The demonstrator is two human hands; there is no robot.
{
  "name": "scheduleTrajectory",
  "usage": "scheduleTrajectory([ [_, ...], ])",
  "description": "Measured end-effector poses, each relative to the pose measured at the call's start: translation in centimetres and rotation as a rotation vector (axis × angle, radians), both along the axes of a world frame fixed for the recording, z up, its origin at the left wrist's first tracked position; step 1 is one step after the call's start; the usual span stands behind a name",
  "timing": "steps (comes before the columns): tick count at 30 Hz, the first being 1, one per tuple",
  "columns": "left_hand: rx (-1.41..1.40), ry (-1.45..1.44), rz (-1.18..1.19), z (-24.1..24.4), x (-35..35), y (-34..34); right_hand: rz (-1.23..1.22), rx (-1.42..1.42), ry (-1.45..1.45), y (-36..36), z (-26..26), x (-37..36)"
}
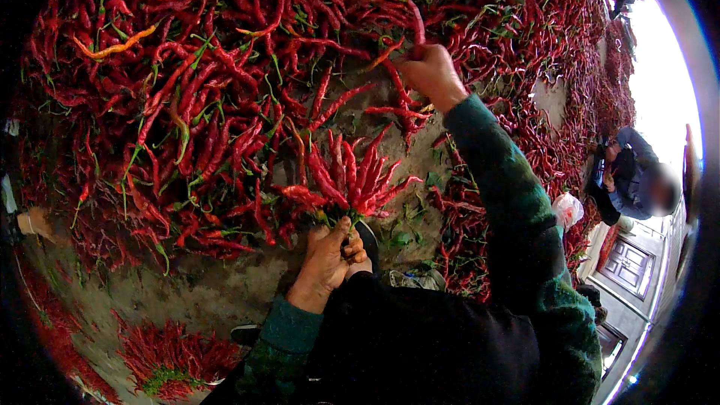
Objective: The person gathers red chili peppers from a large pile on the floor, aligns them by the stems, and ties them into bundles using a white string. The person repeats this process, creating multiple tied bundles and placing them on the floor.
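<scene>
Low in the middle of the view, my left hand (332,256) is closed around the stems of a bunch of red chili peppers (354,174). Their tips fan out away from me. My right hand (432,76) reaches forward and pinches a single long red chili (415,17), which points away above the fingers. The hand is slightly blurred. Around both hands spreads a thick heap of loose red chilies (219,73) with green stems. An orange chili (115,45) lies on the heap at the left.
Bare concrete floor (405,180) shows between the chilies. At the lower left lies a gathered pile of red chilies (174,354) with green stems together. A person (635,174) sits at the right, near a white plastic bag (567,211). A panelled door (629,267) stands beyond.
</scene>
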State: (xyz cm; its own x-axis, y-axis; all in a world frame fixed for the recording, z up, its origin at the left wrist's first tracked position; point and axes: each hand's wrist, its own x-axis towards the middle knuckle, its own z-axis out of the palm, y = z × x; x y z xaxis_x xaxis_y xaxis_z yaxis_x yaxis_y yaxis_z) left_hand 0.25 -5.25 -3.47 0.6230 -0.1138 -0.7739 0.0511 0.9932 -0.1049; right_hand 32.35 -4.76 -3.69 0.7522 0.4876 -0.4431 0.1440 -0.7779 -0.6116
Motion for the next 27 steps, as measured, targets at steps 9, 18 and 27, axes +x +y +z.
scheduleTrajectory([
  [9,0.002,-0.014,-0.033,0.3,0.4,0.0,-0.247,-0.004,0.034,2.0,-5.6,-2.2],
  [18,-0.02,0.017,-0.004,0.2,0.1,0.1,0.057,0.024,-0.173,-1.4,-0.4,0.0],
  [27,-0.063,0.018,0.002,-0.1,0.1,0.3,0.352,0.124,-0.211,4.5,0.2,-0.2],
])
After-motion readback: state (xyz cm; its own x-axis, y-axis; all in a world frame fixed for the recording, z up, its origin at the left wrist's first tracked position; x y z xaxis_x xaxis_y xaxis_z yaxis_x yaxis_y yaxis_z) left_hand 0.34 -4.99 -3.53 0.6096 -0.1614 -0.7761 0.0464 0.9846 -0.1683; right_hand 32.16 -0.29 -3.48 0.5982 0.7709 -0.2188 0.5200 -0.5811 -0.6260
